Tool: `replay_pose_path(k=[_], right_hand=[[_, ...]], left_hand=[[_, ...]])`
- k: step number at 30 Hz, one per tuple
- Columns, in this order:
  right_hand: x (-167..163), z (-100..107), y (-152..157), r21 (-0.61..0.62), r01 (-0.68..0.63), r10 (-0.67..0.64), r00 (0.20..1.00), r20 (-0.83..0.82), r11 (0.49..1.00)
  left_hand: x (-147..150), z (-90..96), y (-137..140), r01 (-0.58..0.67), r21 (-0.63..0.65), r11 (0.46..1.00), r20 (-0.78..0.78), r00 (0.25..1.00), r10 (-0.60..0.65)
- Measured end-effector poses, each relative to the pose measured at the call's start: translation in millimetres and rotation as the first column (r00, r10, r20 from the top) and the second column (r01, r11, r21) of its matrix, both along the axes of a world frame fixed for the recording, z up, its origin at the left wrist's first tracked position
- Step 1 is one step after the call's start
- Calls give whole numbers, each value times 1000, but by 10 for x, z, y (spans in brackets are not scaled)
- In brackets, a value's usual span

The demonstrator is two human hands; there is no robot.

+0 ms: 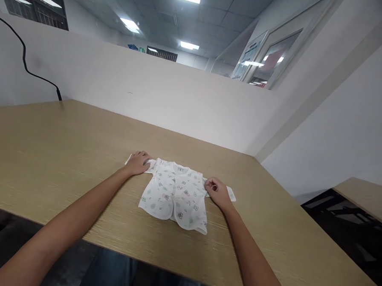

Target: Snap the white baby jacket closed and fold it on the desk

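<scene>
A white baby shirt (174, 193) with small printed animals lies spread on the wooden table, its neckline facing away from me and its sleeves out to both sides. My left hand (138, 162) rests flat over the sleeve on the left, fingers extended, and hides most of it. On the other side, my right hand (218, 191) is closed, with thumb and fingertips brought together on the sleeve near the shoulder. The cuff of that sleeve shows past my wrist. The front opening runs down the middle of the shirt, and its lower corners are rounded.
The wooden table (91, 155) meets a white partition (167, 99) along its far edge. A black cable (37, 76) comes down at the far left. Beyond the table's right edge, a dark open space (343, 223) sits beneath another wooden top (364, 194).
</scene>
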State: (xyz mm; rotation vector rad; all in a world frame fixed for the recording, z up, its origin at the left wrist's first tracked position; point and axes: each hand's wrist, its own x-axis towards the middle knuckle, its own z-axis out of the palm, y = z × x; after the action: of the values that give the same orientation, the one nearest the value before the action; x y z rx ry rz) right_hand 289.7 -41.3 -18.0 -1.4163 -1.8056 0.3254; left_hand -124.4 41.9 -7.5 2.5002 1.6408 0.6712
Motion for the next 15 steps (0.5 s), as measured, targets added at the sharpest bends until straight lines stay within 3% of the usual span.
replay_pose_path(k=[15], right_hand=[[-25, 2, -13, -27, -18, 17, 1000, -21, 999]], left_hand=[[-37, -18, 24, 22, 8, 1000, -1, 1000, -22]])
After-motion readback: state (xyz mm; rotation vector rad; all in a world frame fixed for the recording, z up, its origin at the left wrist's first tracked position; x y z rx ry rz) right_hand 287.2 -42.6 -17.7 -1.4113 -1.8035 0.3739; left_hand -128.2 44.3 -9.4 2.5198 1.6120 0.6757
